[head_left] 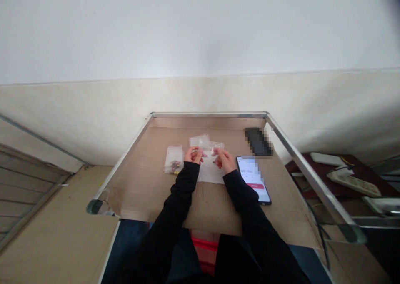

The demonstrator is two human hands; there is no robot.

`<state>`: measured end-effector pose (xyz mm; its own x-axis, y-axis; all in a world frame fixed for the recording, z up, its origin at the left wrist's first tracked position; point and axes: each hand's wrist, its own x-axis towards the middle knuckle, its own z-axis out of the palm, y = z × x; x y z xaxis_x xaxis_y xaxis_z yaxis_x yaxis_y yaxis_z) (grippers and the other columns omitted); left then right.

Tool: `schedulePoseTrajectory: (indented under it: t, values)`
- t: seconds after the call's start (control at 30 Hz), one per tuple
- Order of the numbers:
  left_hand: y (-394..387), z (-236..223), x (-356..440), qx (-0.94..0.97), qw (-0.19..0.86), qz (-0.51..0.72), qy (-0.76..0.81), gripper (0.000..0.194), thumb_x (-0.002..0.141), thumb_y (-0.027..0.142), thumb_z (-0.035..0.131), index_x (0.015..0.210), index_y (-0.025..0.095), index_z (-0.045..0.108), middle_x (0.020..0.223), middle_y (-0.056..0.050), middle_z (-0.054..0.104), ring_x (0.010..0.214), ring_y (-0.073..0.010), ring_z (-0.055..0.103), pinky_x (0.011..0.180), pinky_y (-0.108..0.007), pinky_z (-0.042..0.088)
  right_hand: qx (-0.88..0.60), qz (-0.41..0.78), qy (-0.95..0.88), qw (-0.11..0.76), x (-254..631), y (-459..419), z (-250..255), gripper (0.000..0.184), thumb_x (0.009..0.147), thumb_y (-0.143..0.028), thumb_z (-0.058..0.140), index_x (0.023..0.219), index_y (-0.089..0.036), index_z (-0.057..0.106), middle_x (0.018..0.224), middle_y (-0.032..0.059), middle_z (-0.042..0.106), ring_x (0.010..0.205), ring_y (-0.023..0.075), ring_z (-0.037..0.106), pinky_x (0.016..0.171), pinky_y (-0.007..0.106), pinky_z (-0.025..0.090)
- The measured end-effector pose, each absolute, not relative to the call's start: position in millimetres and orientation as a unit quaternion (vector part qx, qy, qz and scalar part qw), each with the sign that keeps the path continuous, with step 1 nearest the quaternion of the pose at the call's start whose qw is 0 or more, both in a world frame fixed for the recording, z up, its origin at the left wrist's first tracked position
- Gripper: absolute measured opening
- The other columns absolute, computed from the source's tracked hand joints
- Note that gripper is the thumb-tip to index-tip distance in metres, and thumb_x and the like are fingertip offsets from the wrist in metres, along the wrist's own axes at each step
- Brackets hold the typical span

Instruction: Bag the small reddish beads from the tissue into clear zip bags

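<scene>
My left hand [193,154] and my right hand [225,160] face each other over the middle of the table, fingers pinched. A small clear plastic bag [207,152] seems to stretch between their fingertips; its edges are hard to make out. Beneath them lies a white sheet [209,174]. Just beyond the hands, more clear plastic bags [200,140] lie flat and overlap. To the left of my left hand rest clear zip bags [174,155], with small coloured pieces [175,166] showing at their lower end.
Brown cardboard [212,204] covers the table inside a metal frame [209,114]. A phone [253,179] showing a timer lies by my right forearm, with a blurred dark object [258,141] behind it. At right, a power strip [356,181] sits on a dark surface. A wall stands behind.
</scene>
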<state>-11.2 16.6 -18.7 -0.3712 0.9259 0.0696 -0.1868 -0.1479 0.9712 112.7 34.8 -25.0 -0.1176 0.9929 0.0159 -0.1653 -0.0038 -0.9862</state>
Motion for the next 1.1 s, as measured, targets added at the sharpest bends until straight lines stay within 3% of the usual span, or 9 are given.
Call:
schedulePoseTrajectory:
  t: [0.2,0.4,0.6,0.77,0.97,1.1]
  values:
    - [16.5,-19.3,-20.0,0.419,0.511,0.631,0.406,0.058,0.053,0.067,0.047,0.080,0.018,0.034,0.068,-0.007,0.061,0.045,-0.0126,0.053,0.034,-0.020,0.036,-0.391,0.682,-0.329,0.523,116.0,40.5,-24.9,0.042,0.066,-0.052,0.047,0.088,-0.018,0.056,0.069,-0.0011,0.055,0.031,0.0014,0.033,0.025,0.015,0.018]
    - [2.6,-17.3,-10.3,0.536,0.401,0.628,0.396,0.050,0.062,0.058,0.047,0.088,0.016,0.042,0.085,-0.012,0.059,0.055,-0.0107,0.053,0.042,-0.019,0.037,-0.368,0.706,-0.321,0.513,115.2,42.8,-28.0,0.041,0.070,-0.054,0.039,0.088,-0.020,0.054,0.060,-0.0026,0.051,0.032,0.0035,0.033,0.025,0.016,0.019]
    - [2.8,-15.4,-5.2,0.488,0.357,0.668,0.434,0.047,0.063,0.055,0.048,0.089,0.017,0.044,0.074,-0.007,0.058,0.048,-0.0084,0.049,0.038,-0.018,0.033,-0.370,0.704,-0.330,0.509,115.2,42.5,-27.6,0.040,0.068,-0.053,0.042,0.085,-0.020,0.054,0.059,-0.0028,0.050,0.032,0.0036,0.033,0.026,0.016,0.018]
    - [6.4,-17.3,-3.3,0.452,0.370,0.658,0.475,0.043,0.061,0.045,0.056,0.093,0.017,0.046,0.063,-0.003,0.059,0.038,-0.0065,0.046,0.035,-0.017,0.031,-0.423,0.663,-0.374,0.493,111.0,37.4,-25.1,0.037,0.065,-0.053,0.047,0.065,-0.016,0.051,0.047,-0.0038,0.047,0.027,0.0033,0.031,0.024,0.015,0.015]
    - [7.4,-20.5,-5.4,0.445,0.365,0.642,0.506,0.022,0.062,0.033,0.055,0.072,0.014,0.060,0.062,-0.003,0.060,0.037,-0.0061,0.047,0.034,-0.017,0.031,-0.400,0.692,-0.373,0.472,112.6,35.8,-20.9,0.037,0.066,-0.051,0.047,0.055,-0.017,0.041,0.039,-0.0064,0.042,0.022,0.0014,0.022,0.023,0.015,0.011]
    - [7.9,-19.6,-5.9,0.430,0.351,0.659,0.508,0.017,0.061,0.027,0.054,0.070,0.015,0.061,0.060,-0.003,0.060,0.038,-0.0062,0.046,0.035,-0.017,0.034,-0.390,0.717,-0.320,0.482,116.4,39.5,-22.5,0.036,0.065,-0.048,0.049,0.051,-0.018,0.035,0.034,-0.0089,0.033,0.021,0.0005,0.016,0.022,0.014,0.007]
